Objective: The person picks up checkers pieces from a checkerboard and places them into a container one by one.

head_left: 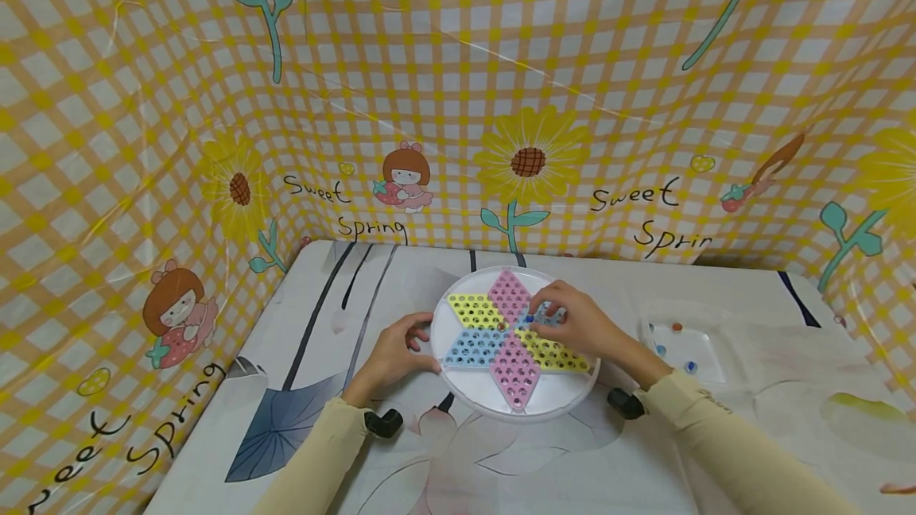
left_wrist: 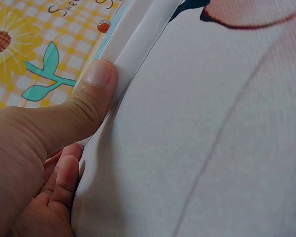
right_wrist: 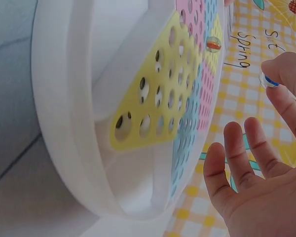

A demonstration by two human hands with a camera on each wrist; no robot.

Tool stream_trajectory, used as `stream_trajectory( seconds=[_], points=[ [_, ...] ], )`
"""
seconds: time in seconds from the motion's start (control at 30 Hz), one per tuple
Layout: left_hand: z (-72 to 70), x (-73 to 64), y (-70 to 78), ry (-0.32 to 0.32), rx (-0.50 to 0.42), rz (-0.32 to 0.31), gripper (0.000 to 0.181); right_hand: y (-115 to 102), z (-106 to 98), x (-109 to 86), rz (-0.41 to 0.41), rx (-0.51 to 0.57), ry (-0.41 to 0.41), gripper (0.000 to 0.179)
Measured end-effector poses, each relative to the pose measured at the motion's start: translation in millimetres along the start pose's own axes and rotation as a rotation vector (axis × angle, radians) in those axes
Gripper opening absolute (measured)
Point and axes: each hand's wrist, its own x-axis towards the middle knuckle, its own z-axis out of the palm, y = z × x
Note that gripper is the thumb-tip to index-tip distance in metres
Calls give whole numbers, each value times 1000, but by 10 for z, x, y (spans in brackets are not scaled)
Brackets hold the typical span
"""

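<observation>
A round white Chinese checkers board [head_left: 459, 388] with a six-pointed star of pink, yellow and blue hole fields lies on the table. My left hand [head_left: 392, 352] holds its left rim, thumb along the outer wall [left_wrist: 126, 69] and fingers bent against the side. Over the blue field at the star's upper right, my right hand [head_left: 572, 320] pinches a clear marble with a blue swirl [right_wrist: 270, 80] between thumb and index finger; the other fingers are loosely bent. An orange-swirled marble [right_wrist: 213, 44] sits near the star's centre.
A clear shallow tray [head_left: 704, 340] to the right of the board contains several marbles, among them an orange one [head_left: 677, 327] and a blue one [head_left: 690, 367]. The table cover [head_left: 458, 467] has a floral print. A checked curtain [head_left: 444, 86] surrounds the back and sides.
</observation>
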Motion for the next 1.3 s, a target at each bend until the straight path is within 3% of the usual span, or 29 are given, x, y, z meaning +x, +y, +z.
stream_trajectory(
  seconds=[0.3, 0.97, 1.3],
  points=[
    [7, -7, -11, 4, 0, -12, 88, 38, -156, -117, -24, -27, 40, 19],
    [2, -18, 0, 0, 15, -20, 88, 247, -596, -487, 127, -112, 93, 19],
    [-1, -17, 18, -11, 16, -41, 88, 356, -814, -771, 88, -165, 186, 17]
  ],
)
